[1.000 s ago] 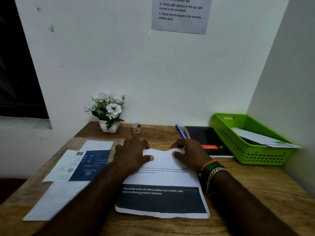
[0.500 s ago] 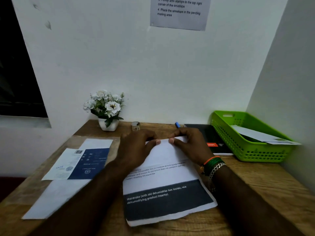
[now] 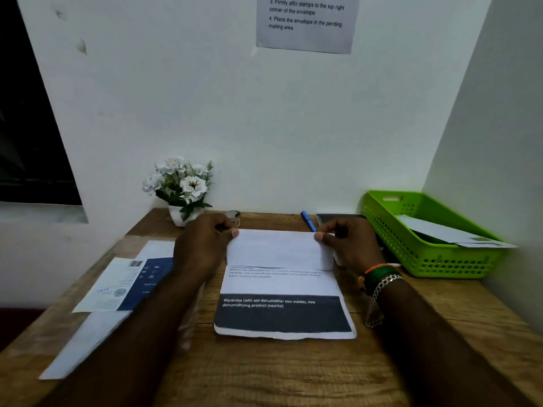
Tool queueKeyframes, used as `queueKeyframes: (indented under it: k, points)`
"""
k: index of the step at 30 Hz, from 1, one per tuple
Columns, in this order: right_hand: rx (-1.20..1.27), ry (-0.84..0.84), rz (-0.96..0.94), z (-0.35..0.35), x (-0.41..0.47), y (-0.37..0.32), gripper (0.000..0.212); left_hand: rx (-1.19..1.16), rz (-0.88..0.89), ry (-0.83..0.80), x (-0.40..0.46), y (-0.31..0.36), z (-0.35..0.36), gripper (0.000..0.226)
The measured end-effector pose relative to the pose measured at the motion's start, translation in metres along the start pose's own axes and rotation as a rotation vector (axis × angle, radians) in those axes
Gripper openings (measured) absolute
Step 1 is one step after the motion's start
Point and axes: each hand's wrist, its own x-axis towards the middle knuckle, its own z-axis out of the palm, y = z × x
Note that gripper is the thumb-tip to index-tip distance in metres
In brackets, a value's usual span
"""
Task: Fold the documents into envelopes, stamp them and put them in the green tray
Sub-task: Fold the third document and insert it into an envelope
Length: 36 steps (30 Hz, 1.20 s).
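Pinching the far edge of the document (image 3: 282, 284) on both sides, I have my left hand (image 3: 202, 248) at its far-left corner and my right hand (image 3: 349, 248) at its far-right corner, thumbs on top of the sheet and fingers curled behind it. Between the two grips the thin white paper is folded toward me, so a blank flap covers the upper part and its loose edge lies just above a few lines of small grey print. Nearer me than the grips, the sheet lies flat on the wooden table (image 3: 293, 374), with a broad dark band carrying white lettering and a slightly ragged near edge.

Right of my right hand stands the green tray (image 3: 440, 259), a rectangular plastic basket with perforated walls, and a white envelope (image 3: 452, 233) lies slanted in it, one end over the rim. Just behind my right thumb pokes a blue pen (image 3: 308, 220). Left of my left hand lie flat papers (image 3: 117, 286), one half navy, half white with a barcode. Behind that hand sits a small white pot of white flowers (image 3: 182, 186).
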Motion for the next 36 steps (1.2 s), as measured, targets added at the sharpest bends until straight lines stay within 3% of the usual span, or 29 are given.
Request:
queueKeyframes:
  k: [5, 11, 16, 21, 26, 31, 36]
  points:
    - [-0.041, 0.01, 0.015, -0.011, 0.003, 0.0, 0.008, -0.01, 0.019, -0.009, -0.003, 0.004, -0.002, 0.006]
    - [-0.276, -0.068, -0.173, -0.02, -0.002, -0.01, 0.011, -0.054, 0.001, 0.005, -0.007, 0.01, -0.015, 0.004]
    - [-0.312, -0.214, -0.283, -0.028, -0.009, -0.018, 0.015, -0.066, 0.041, -0.038, -0.013, 0.016, -0.008, 0.029]
    - [-0.432, -0.372, -0.272, -0.021, -0.012, -0.02, 0.003, 0.135, 0.136, -0.341, -0.016, 0.006, 0.007, 0.021]
    - [-0.571, -0.5, -0.208, -0.016, -0.013, -0.015, 0.003, 0.178, 0.231, -0.419, -0.019, 0.0, 0.019, 0.022]
    - [-0.557, -0.496, -0.248, 0.001, -0.022, -0.018, 0.032, 0.166, 0.256, -0.428, -0.022, 0.004, 0.026, 0.023]
    - [-0.548, -0.668, -0.284, 0.042, -0.038, -0.023, 0.059, 0.107, 0.261, -0.437, -0.023, 0.008, 0.027, 0.019]
